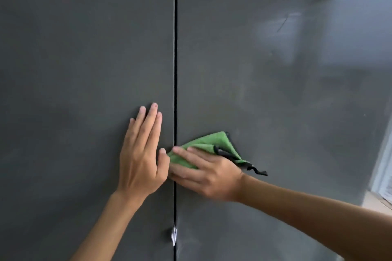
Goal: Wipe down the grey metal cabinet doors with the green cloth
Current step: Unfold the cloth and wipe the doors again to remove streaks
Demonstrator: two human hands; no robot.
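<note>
Two grey metal cabinet doors fill the view, the left door (84, 59) and the right door (265, 91), split by a dark vertical gap (175, 48). My left hand (142, 154) lies flat on the left door, fingers straight and pointing up. My right hand (203, 174) presses the folded green cloth (212, 143) with black edging against the right door, just beside the gap. Its fingers point left and lie straight over the cloth. The two hands nearly touch at the gap.
A small metal handle or latch (174, 236) sits low on the gap between the doors. A pale window frame and ledge (381, 186) show at the right edge. Light reflections streak the upper right door.
</note>
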